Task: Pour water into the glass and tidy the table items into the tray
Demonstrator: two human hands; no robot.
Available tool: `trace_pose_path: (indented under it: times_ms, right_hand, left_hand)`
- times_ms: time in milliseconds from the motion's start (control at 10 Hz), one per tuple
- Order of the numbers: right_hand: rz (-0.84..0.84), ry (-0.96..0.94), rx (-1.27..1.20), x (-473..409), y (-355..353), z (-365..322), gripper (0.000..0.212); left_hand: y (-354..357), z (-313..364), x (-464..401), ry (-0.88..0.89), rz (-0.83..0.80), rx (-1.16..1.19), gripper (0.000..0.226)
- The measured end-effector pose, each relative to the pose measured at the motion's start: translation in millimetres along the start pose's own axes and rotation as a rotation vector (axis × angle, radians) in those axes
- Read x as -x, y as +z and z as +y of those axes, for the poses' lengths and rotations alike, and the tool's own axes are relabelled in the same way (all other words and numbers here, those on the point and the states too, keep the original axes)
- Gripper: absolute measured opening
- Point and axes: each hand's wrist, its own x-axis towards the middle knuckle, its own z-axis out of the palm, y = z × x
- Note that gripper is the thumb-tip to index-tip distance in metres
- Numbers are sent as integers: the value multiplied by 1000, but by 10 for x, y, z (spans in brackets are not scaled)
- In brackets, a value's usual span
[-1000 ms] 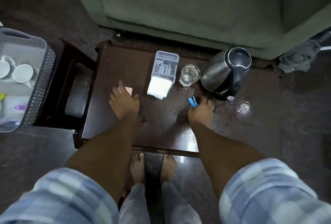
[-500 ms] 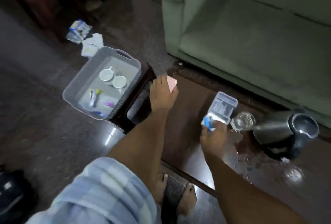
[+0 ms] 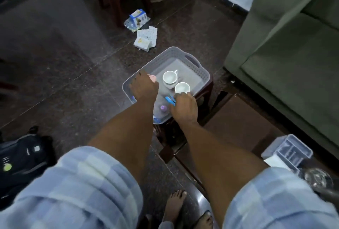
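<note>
The grey perforated tray (image 3: 195,63) stands on a low dark stool left of the table. In it are two white cups (image 3: 170,77) and a small purple item (image 3: 163,108). My left hand (image 3: 144,87) hovers over the tray's left side, closed on a pink object (image 3: 152,78). My right hand (image 3: 183,106) is over the tray's near end and grips a blue clip (image 3: 170,100). The glass (image 3: 318,178) shows blurred at the lower right, on the dark table (image 3: 238,124).
A clear plastic box with white tissue (image 3: 287,152) lies on the table beside the glass. The green sofa (image 3: 293,54) fills the right. Packets and papers (image 3: 145,38) lie on the floor beyond the tray. A black bag (image 3: 23,159) sits at the lower left.
Both hands have travelled left from the table to above the tray, carrying the pink object and the blue clip. The view has swung left, and the kettle has left the frame.
</note>
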Motion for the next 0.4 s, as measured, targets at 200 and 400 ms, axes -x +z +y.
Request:
trace_pose_path:
  times_ms: [200, 400]
  right_hand:
    - [31, 55, 235, -9, 280, -49, 18]
    - [37, 118, 249, -115, 284, -149, 26]
  left_hand:
    - [198, -229, -90, 79, -59, 7, 67]
    - [186, -253, -150, 57, -43, 23, 67]
